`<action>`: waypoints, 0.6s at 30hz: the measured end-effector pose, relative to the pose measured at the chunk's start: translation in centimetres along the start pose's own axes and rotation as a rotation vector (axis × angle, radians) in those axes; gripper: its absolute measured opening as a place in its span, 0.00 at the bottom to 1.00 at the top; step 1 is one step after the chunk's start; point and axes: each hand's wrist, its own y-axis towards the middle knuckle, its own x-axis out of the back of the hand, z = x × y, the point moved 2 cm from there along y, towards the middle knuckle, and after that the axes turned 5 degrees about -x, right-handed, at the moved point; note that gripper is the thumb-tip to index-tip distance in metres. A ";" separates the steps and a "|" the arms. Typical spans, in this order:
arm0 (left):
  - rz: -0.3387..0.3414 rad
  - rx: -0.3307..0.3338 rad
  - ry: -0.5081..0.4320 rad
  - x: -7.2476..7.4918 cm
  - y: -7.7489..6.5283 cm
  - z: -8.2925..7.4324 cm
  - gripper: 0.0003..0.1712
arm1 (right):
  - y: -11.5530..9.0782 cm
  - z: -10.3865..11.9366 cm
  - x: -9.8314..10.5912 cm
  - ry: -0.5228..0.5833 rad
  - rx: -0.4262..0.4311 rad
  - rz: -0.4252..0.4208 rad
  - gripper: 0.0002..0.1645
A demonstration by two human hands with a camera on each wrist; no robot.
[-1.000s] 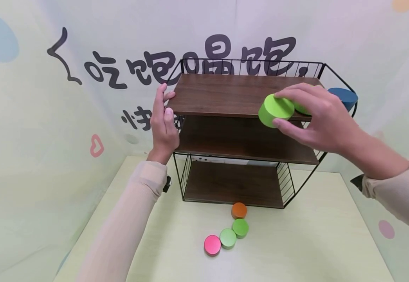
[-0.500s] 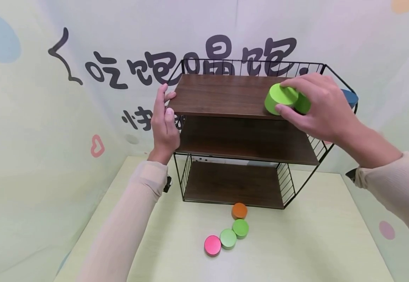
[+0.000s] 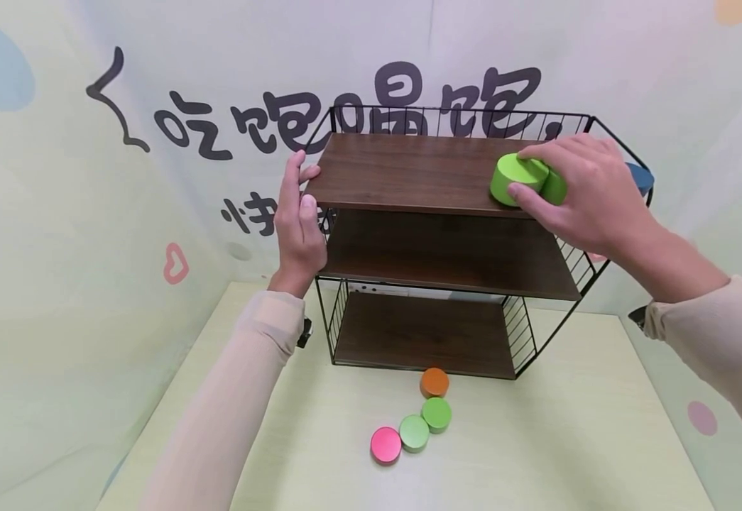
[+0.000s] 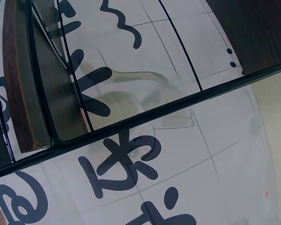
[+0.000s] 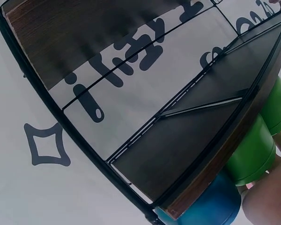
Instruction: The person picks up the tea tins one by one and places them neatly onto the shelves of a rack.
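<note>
The right hand (image 3: 591,191) pinches a lime-green cylinder (image 3: 510,181), left of its palm, on the top shelf (image 3: 402,170). The left hand (image 3: 299,231), fingers mostly straight, steadies at the left end.

Black shelf frame (image 4: 145,115), brown boards (image 4: 257,33), lettered backdrop (image 4: 236,173)

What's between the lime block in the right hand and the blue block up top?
A green block, clearest in the right wrist view; in the head view the right hand partly hides it.
</note>
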 end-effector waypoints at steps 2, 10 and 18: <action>0.001 0.000 -0.006 0.1 -0.1 0.0 0.33 | 0.0 -0.1 -0.2 -0.003 -0.011 0.011 0.25; -0.011 -0.005 -0.017 0.0 -0.1 0.0 0.33 | 0.0 -0.2 -0.3 -0.010 -0.029 0.022 0.25; -0.013 -0.010 -0.014 -0.1 0.0 0.1 0.33 | 0.2 -0.1 -0.4 -0.017 -0.030 0.015 0.25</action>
